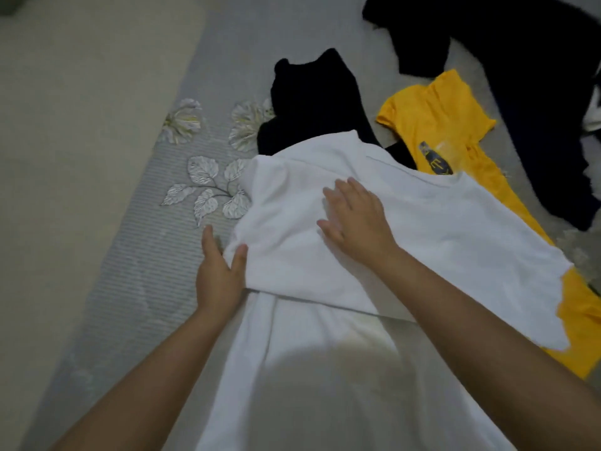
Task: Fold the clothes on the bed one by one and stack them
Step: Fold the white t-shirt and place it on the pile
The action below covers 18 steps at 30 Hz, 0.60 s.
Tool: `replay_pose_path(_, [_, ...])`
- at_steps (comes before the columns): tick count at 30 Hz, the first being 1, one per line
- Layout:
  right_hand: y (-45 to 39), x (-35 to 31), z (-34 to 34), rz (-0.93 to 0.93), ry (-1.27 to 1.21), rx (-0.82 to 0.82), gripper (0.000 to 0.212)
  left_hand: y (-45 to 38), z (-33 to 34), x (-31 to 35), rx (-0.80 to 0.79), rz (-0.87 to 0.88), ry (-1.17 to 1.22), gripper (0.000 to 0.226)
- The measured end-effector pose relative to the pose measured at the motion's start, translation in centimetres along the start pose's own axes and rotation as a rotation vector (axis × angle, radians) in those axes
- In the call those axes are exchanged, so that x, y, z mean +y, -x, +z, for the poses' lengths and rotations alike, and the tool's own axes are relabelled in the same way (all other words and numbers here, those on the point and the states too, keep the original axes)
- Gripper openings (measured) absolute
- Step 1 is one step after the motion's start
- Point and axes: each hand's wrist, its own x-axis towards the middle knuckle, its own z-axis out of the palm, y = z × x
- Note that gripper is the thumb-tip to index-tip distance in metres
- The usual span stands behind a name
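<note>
Left of both hands, the grey ribbed bedspread (136,255) carries embroidered silver leaves and pale flowers. The left hand (219,275) lies at the left edge of the white shirt (422,229), fingers straight and spread, thumb resting on the cloth's folded corner; it presses rather than grips. The shirt is a plain, soft knit with one part folded over across the middle, giving a straight crease that runs between the two wrists. It lies on the bed directly under and between the hands. The right hand (357,219) rests flat on top of the folded part, fingers straight and slightly apart, holding nothing. Beyond the hands, a black garment (312,105) lies crumpled, its near end tucked under the shirt. Right of the right hand, a yellow T-shirt (439,118) sticks out from under the white cloth; its dark printed badge bears letters too blurred to read. Farther right lies dark navy clothing (536,92).
</note>
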Motion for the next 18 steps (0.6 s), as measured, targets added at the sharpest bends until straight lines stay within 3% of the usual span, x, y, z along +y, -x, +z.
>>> replay_pose_path(5, [-10.1,-6.1,-1.0,-0.007,-0.007,-0.231,0.066,-0.1,-0.8,-1.5,-0.032,0.02,0.048,0.074])
replay_pose_path(7, [-13.0,-7.6,-1.2,-0.049,0.008,-0.4,0.066,-0.5,-1.4,-2.3,-0.046,0.005,0.042,0.076])
replay_pose_path(10, [-15.5,-8.5,-0.3,-0.064,-0.111,-0.602,0.05,-1.4,-2.0,-3.7,-0.046,-0.013,0.032,0.076])
replay_pose_path(12, [-16.4,-9.0,0.4,0.074,-0.428,-0.539,0.037,-1.9,-2.2,-4.2,-0.052,-0.035,0.041,0.076])
replay_pose_path(14, [-16.9,-9.2,1.6,0.24,-0.737,-0.284,0.035,-2.5,-2.3,-4.4,-0.038,-0.049,0.057,0.075])
replay_pose_path(16, [-17.2,-9.3,3.0,0.279,-0.792,-0.124,0.04,-3.2,-2.3,-4.8,-0.034,-0.069,0.056,0.072])
replay_pose_path(18, [-17.2,-9.6,4.4,0.171,-0.725,-0.176,0.044,-3.6,-2.4,-4.9,-0.09,-0.124,-0.008,0.068])
